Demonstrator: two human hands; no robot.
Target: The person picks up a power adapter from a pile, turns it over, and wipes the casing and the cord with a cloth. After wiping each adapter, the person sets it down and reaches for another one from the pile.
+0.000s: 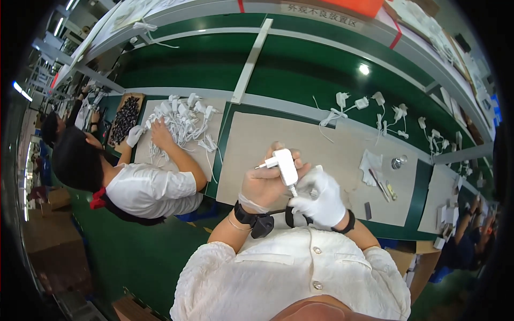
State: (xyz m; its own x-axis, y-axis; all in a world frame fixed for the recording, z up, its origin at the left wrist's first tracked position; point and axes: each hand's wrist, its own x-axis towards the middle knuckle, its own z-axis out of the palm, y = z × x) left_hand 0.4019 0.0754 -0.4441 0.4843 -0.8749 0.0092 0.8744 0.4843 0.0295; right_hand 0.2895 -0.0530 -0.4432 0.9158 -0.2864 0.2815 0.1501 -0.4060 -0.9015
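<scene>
A white plug-in power adapter (288, 167) is held up in front of my chest, its two-pin plug pointing left. My left hand (261, 187) is closed round it from behind, fingertips showing above the adapter. The palm of that hand looks bare or thinly covered, with a pale band at the wrist. In a white glove, my right hand (324, 200) is closed at the adapter's lower end, where the cable comes out. Its fingers seem to pinch the cable; the rest of the cable is hidden by the hands.
Beige mats (257, 139) cover the green bench. At right lie a white glove (370, 163), tweezers (379, 184), a small glass bottle (397, 162) and a dark block (368, 210). More adapters (342, 100) line the back. A co-worker (139, 179) at left handles an adapter pile (182, 120).
</scene>
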